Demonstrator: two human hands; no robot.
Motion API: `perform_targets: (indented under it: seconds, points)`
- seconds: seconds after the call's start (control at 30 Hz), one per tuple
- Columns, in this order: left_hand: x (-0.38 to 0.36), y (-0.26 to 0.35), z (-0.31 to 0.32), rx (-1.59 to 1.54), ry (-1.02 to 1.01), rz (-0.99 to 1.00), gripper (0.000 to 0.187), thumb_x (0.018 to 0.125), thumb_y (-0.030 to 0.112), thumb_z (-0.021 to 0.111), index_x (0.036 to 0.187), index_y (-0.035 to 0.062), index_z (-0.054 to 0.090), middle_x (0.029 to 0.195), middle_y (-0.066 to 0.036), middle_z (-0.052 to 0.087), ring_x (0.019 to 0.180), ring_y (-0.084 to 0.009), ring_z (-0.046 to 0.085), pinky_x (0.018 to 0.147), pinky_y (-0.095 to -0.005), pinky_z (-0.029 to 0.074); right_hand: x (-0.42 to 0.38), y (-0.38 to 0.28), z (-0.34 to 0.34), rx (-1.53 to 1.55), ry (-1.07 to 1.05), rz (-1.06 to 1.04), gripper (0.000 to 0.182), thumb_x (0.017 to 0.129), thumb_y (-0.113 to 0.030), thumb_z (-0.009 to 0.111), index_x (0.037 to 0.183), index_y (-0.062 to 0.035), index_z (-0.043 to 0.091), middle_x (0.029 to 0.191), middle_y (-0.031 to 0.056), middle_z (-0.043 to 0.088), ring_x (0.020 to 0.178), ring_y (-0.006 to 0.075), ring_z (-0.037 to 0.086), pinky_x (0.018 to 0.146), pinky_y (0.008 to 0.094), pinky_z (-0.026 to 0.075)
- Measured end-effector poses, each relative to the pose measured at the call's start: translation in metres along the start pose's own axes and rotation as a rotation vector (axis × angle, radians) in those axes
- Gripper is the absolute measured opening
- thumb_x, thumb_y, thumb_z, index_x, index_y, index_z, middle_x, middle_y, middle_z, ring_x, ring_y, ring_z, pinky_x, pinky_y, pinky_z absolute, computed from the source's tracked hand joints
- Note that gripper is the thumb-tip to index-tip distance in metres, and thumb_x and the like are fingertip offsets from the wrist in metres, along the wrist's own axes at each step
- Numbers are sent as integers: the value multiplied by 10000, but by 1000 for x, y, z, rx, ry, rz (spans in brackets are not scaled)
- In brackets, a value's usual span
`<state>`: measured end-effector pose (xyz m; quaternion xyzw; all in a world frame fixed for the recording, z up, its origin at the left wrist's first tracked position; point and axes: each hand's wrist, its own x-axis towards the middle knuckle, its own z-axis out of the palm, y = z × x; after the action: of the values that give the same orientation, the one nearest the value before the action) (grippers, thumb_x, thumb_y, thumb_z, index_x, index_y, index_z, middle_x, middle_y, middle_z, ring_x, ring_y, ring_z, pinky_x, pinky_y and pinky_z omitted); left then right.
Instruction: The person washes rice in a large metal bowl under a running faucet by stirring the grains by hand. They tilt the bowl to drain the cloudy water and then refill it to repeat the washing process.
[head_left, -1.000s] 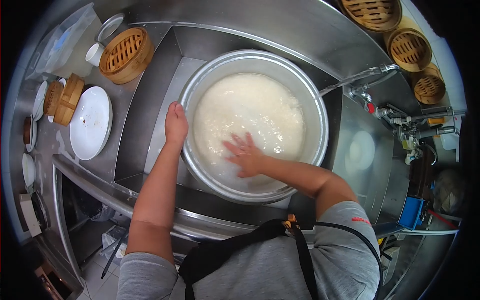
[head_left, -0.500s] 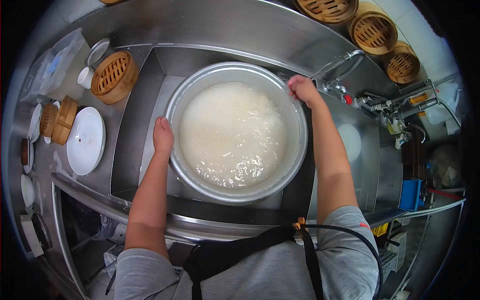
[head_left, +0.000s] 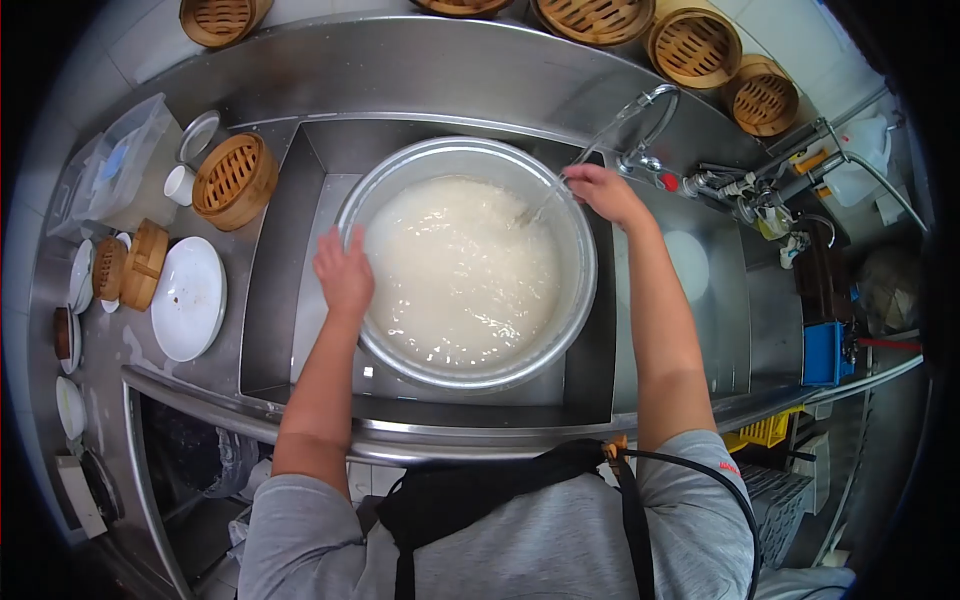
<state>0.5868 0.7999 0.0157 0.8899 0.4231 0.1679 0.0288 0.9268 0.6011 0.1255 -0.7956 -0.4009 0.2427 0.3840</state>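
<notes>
A large round metal pot [head_left: 585, 300] stands in the steel sink. It holds cloudy whitish water [head_left: 450, 270], with what looks like rice beneath the surface. My left hand [head_left: 345, 272] is at the pot's left rim, its fingers spread and holding nothing. On the upper right, my right hand [head_left: 600, 194] has its fingers curled over the rim; the fingertips are partly hidden. From the faucet [head_left: 665, 95], a thin stream of water [head_left: 540, 205] runs past my right fingers into the pot and stirs the surface there.
On the left counter are a bamboo steamer [head_left: 235, 180], a large white plate [head_left: 190, 300], a clear plastic box [head_left: 130, 165] and a white cup [head_left: 179, 185]. More steamers [head_left: 695, 47] line the back ledge. A second basin [head_left: 685, 330] lies right of the divider.
My left hand has opened from a more closed shape and shifted inward over the rim. The water stream now lands inside the pot, and the view has shifted slightly. My right hand stays by the rim.
</notes>
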Motion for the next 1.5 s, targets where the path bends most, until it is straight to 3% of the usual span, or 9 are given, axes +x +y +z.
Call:
perform_targets:
  seconds: [0.13,0.27,0.4,0.63,0.83,0.93,1.03,1.33,1.5]
  points:
    - [-12,22,-4,219,-288,174,607,753,348,531,1283,164,300,1324,-186,221,1237,-369,143,972,-498,176,-70,38,-32,193,283,293,300,720,-126,532,1003,-29,559,850,81,590,780,164,549,714,271,428]
    - [-28,49,21,162,-671,31,818,718,541,477,1339,189,77,1374,-172,40,1264,-363,10,995,-494,97,-122,167,-51,-470,355,377,419,680,-229,593,1068,-92,514,1004,157,542,930,305,525,791,366,425]
    - [-36,78,42,105,-868,-170,912,688,643,419,1338,204,-45,1383,-145,-89,1264,-365,-43,994,-506,57,-182,199,-29,-668,204,741,500,676,-265,598,1142,-159,452,1138,157,445,1013,334,473,851,416,392]
    - [-53,163,70,194,-718,-326,912,691,643,410,1332,219,-82,1381,-85,-157,1254,-387,-60,943,-575,154,-217,213,-20,-708,-552,527,380,728,-326,518,995,-60,570,1063,185,519,992,308,499,848,393,400]
    - [-20,211,50,265,-1123,-34,562,756,479,447,1192,124,451,1251,-145,391,1146,-287,387,875,-407,371,-234,261,-76,-598,-100,685,354,733,-338,501,798,-3,595,899,186,576,869,319,542,759,397,423]
    - [-10,246,31,110,-798,-31,385,810,359,414,972,60,593,1027,-162,558,969,-280,532,815,-364,418,-260,282,-88,-804,-132,413,345,744,-340,508,766,-9,603,815,168,597,790,303,573,699,406,437]
    - [-6,268,27,-84,-641,-90,335,819,305,416,972,53,575,946,-175,582,908,-304,551,801,-378,419,-253,247,-122,-655,-29,757,399,748,-358,486,916,-14,600,936,213,565,936,292,538,809,373,421]
    - [-62,268,41,41,-796,-143,725,727,380,563,1319,201,185,1369,-195,29,1227,-413,145,950,-476,270,-256,238,-108,-489,-85,683,776,686,-300,640,1312,-141,210,1356,224,52,1185,387,283,960,371,297]
    - [-76,211,42,124,-899,-302,951,631,441,649,1340,231,51,1380,-163,-48,1262,-378,-11,978,-535,132,-265,233,-119,-484,170,615,747,671,-327,648,1293,-159,270,1355,229,58,1216,372,228,971,383,273]
